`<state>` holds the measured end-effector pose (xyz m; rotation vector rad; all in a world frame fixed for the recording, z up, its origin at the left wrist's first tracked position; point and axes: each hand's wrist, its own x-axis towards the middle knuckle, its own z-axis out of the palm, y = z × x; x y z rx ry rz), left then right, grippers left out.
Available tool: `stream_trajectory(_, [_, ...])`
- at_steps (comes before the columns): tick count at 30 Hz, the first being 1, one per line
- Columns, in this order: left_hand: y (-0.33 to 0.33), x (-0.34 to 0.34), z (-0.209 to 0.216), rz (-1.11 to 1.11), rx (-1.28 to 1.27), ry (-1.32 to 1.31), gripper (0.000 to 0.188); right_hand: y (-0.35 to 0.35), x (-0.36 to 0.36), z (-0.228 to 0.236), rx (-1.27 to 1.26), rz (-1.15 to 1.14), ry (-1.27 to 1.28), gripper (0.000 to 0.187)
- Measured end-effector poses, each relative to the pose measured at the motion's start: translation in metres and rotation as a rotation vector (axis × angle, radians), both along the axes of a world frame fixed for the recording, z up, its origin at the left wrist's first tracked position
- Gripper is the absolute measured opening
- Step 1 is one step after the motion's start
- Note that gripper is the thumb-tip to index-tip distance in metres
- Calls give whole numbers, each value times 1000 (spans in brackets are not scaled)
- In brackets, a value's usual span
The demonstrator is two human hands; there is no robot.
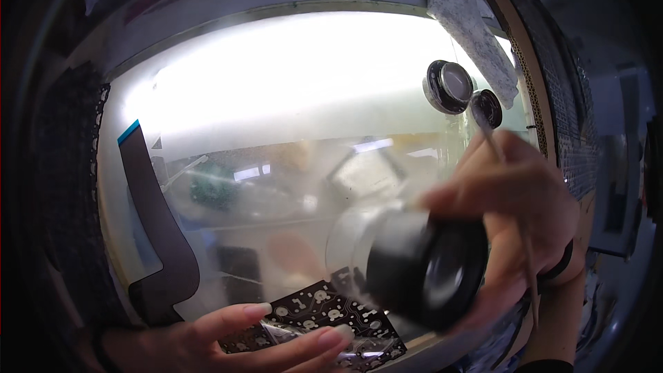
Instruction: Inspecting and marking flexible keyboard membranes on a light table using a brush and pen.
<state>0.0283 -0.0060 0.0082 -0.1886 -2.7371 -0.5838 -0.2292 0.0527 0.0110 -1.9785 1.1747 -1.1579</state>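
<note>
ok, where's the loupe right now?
Head view, right of centre: the loupe is in the right hand, overlapping the upper right of the patterned black sheet.

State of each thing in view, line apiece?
Work surface: brightly lit
Loupe: tilted, blurred, in right hand
Thin stick: also in right hand
Left hand: fingers extended over patterned sheet
Patterned sheet: partly covered
Curved dark strip: lying flat
Black-rimmed round object: open or lidded unclear

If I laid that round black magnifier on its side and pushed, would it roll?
The black magnifier would probably roll, because it looks round-sided. Its shiny lens looks glassy, so it might crack if dropped.
</note>
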Motion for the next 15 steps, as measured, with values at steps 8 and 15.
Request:
stream_trajectory(8, [-1,7,7,51,47,-24,15,-10,-1,9,-13,-163,385,77])
stream_trajectory(15, [-1,8,3,42,75,8,15,-4,0,14,138,-202,220,62])
